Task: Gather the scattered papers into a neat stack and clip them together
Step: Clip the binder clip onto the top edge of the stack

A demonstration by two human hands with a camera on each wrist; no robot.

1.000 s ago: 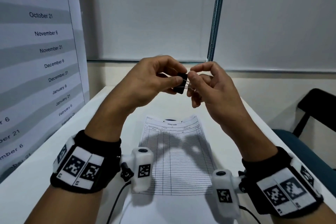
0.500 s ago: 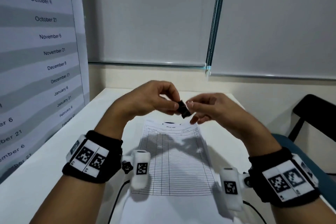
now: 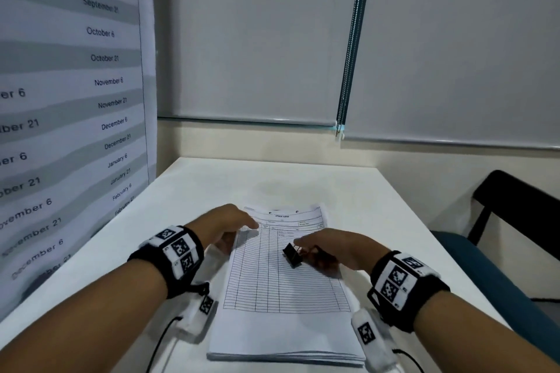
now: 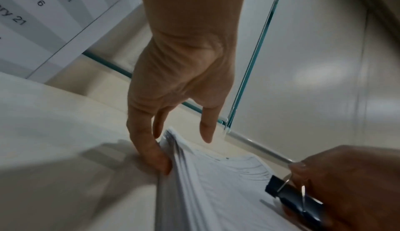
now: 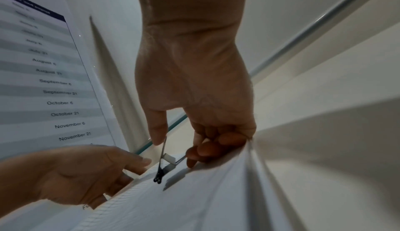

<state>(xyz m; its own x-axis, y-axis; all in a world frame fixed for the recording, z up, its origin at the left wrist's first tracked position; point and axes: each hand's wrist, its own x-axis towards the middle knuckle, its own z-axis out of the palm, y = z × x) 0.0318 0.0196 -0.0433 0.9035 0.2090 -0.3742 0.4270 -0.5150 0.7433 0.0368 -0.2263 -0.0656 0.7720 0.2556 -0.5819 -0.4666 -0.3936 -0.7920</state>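
Note:
A stack of printed forms (image 3: 285,291) lies on the white table (image 3: 378,221), its edges roughly squared. My left hand (image 3: 238,236) is at the stack's upper left edge; in the left wrist view its straight fingertips (image 4: 161,161) touch the side of the sheets (image 4: 216,192) and the thumb hovers above them. My right hand (image 3: 306,248) is over the stack's right half and pinches the wire handles of a black binder clip (image 3: 292,255). In the right wrist view the clip (image 5: 167,162) hangs just above the paper from that hand (image 5: 176,149).
A large wall calendar poster (image 3: 69,100) stands along the table's left side. Closed roller blinds (image 3: 257,39) with a bead chain (image 3: 351,54) fill the back wall. A black chair (image 3: 515,212) with a blue seat stands right of the table.
Both hands came down from chest height to the stack. The left hand let go of the clip and moved to the stack's left edge; the right hand alone now carries the clip.

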